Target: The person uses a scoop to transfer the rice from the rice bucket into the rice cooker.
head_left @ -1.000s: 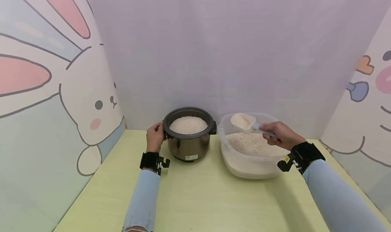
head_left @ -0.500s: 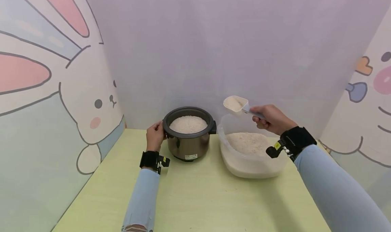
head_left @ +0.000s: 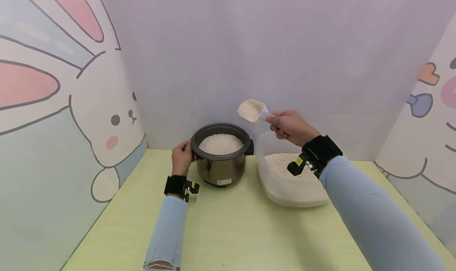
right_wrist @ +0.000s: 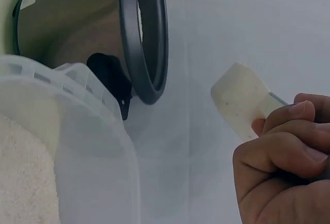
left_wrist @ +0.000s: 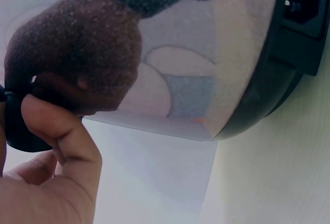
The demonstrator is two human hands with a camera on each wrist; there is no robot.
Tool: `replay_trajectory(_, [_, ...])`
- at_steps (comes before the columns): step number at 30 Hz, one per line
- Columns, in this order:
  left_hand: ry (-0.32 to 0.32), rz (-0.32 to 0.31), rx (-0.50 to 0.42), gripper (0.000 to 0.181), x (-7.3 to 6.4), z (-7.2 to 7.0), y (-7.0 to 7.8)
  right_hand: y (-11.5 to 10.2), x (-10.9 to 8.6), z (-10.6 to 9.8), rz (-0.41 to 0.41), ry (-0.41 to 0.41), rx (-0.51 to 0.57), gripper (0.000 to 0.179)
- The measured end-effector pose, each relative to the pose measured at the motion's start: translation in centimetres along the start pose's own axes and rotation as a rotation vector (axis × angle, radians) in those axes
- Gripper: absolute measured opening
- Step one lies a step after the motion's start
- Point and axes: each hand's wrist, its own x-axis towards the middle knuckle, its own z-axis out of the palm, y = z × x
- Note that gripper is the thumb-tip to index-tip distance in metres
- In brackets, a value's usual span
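Observation:
My right hand (head_left: 293, 127) grips the handle of a white measuring scoop (head_left: 251, 111) heaped with rice, held level in the air just right of and above the rice cooker's rim. The rice cooker (head_left: 221, 170), brown and lidless with a dark rim, has white rice (head_left: 221, 144) inside. On its left side, my left hand (head_left: 182, 158) pinches the black side handle (left_wrist: 26, 131) between thumb and fingers, as the left wrist view shows. Behind my right wrist sits a clear plastic tub (head_left: 285, 195) of rice, partly hidden by the forearm.
The tub's rim (right_wrist: 131, 157) stands close beside the cooker's right handle (right_wrist: 111, 77). A pale purple backdrop (head_left: 249, 45) rises right behind both vessels. Rabbit-printed panels (head_left: 103, 144) border the yellow-green tabletop (head_left: 228, 231) on the left and right.
My right hand has lifted the rice-filled scoop up from over the tub and carried it left toward the cooker. The left hand stays at the cooker's handle.

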Motion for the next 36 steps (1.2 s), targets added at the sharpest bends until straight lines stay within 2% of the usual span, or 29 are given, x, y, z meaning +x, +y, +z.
replay_trajectory(11, [0.015, -0.005, 0.006, 0.037, -0.1, 0.0, 0.2, -0.4, 0.5, 2.6, -0.037, 0.034, -0.143, 0.027])
replay_trajectory(16, [0.013, 0.004, 0.0, 0.038, 0.0, 0.0, 0.1, -0.1, 0.5, 3.4, -0.046, 0.077, -0.208, 0.043])
replay_trajectory(19, [0.01, 0.013, -0.004, 0.038, 0.1, -0.1, 0.0, 0.0, 0.6, 3.8, -0.029, 0.106, -0.252, 0.044])
replay_trajectory(25, [0.015, 0.008, -0.007, 0.037, 0.1, 0.0, -0.2, 0.2, 0.9, 4.3, 0.007, 0.153, -0.354, 0.038])
replay_trajectory(36, [0.021, 0.008, 0.001, 0.038, 0.0, 0.2, -0.2, 0.8, 1.2, 4.8, -0.044, 0.18, -0.509, 0.026])
